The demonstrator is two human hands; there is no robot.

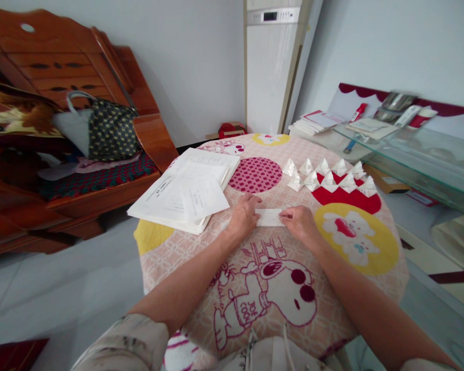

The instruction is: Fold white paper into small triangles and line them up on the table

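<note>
A small white folded strip of paper [269, 217] lies flat on the cloth-covered round table [201, 257] in front of me. My left hand [246, 213] is at its left end, fingers curled down onto the paper. At the right end, my right hand [299, 221] pinches the edge between thumb and fingers. To the left rests a stack of printed sheets [166, 190], topped by smaller loose slips [206, 198]. Beyond my right hand, several folded paper pieces with pointed tips [328, 178] stand in two rows.
A glass-topped side unit [417, 154] adjoins the table on the right, carrying papers, a metal container [400, 100] and a red-and-white cup [421, 118]. A wooden bench [77, 56] with a patterned bag [114, 131] is at the left. A tall white appliance [268, 72] stands behind.
</note>
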